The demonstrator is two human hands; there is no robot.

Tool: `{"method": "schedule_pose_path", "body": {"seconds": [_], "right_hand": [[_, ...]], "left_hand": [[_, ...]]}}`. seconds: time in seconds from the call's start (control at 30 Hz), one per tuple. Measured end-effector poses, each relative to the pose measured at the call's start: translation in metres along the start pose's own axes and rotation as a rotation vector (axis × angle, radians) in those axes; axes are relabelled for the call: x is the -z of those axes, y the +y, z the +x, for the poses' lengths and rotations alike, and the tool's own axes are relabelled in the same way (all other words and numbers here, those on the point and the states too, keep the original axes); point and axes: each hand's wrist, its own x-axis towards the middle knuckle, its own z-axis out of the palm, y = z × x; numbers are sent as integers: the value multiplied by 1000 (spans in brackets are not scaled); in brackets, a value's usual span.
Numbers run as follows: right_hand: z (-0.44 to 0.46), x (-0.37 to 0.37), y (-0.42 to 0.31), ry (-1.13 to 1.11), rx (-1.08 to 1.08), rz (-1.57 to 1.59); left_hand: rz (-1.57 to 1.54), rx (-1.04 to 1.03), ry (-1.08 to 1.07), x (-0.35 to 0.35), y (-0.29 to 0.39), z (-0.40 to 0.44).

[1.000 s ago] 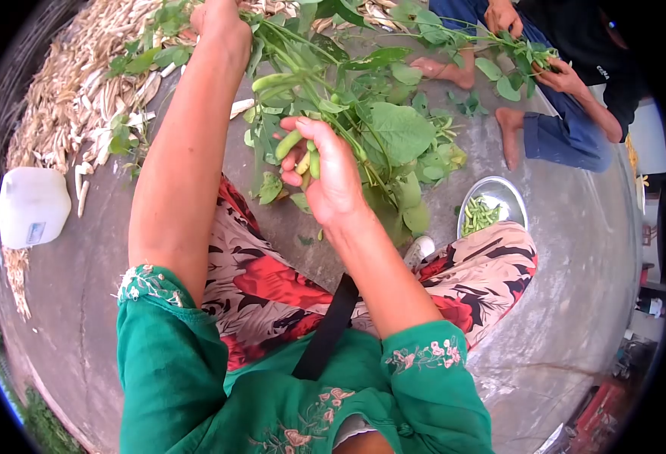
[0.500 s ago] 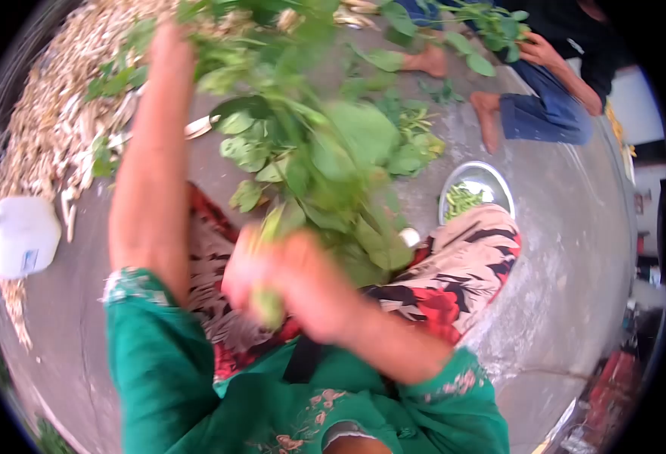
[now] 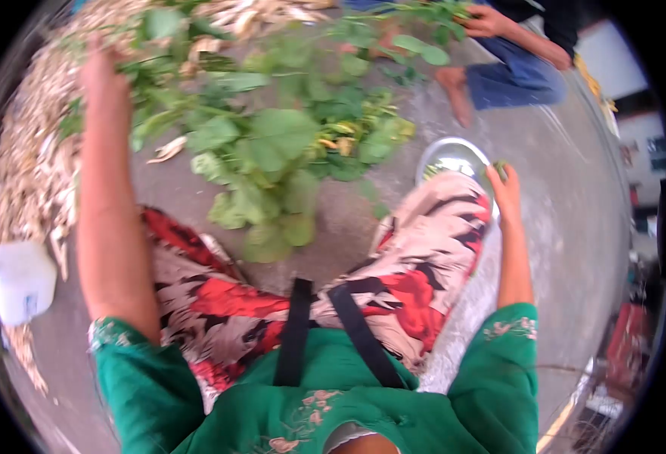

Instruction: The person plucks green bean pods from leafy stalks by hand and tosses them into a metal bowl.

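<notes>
My left hand (image 3: 104, 66), blurred at the upper left, is closed around the stems of a leafy green plant (image 3: 276, 140). The plant stretches right from the hand, and its broad leaves hang over the floor before my lap. Over at the right, my right hand (image 3: 504, 185) is closed on something small and green that looks like pods (image 3: 501, 164). That hand is at the right rim of a shiny metal bowl (image 3: 431, 149). Green pods (image 3: 445, 164) lie in the bowl, partly hidden behind my knee.
Dry, pale husks (image 3: 30, 170) are heaped along the left, with a white plastic container (image 3: 23, 281) beside them. Another person's hand (image 3: 488, 20) holds leafy stems at the top right; their bare foot (image 3: 454, 92) rests on the floor (image 3: 567, 204).
My right hand has moved from the plant in front of my lap out to the bowl at the right. My left hand has shifted left, still holding the plant, whose leaves swung left.
</notes>
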Motion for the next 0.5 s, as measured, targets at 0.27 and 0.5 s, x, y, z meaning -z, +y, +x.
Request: {"method": "schedule_pose_path", "body": {"seconds": [0.27,0.5], "right_hand": [[-71,3,-218,-393,375,659],[-102,-122,-271,-1018,482,389]], "left_hand": [[-238,105,-90,-29,16,-64],[-315,143,-198,-41,30,-90]]}}
